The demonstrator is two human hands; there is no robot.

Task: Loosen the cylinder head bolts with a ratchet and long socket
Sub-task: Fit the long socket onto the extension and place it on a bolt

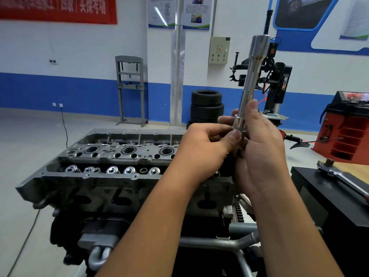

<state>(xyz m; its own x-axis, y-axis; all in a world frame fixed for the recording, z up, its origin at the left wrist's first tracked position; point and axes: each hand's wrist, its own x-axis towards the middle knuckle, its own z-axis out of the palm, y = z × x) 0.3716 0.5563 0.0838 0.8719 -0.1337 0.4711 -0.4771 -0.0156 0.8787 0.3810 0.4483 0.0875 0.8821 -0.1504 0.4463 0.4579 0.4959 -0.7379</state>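
A long chrome socket (252, 76) stands nearly upright in the air above the right end of the cylinder head (111, 156). My right hand (261, 152) grips its lower part from the right, thumb along the shaft. My left hand (207, 146) pinches the socket's bottom end between thumb and fingers. The ratchet (339, 175) lies on the black cabinet (327, 206) to the right, with neither hand on it. The cylinder head shows valve springs and plug wells; its right end is hidden behind my hands.
The engine sits on a metal stand (229, 242) below my arms. Behind it are a stack of tyres (206, 105), a grey press frame (130, 88), a tyre changer (277, 82) and a red balancer (347, 126). A cable (64, 124) runs along the floor at the left.
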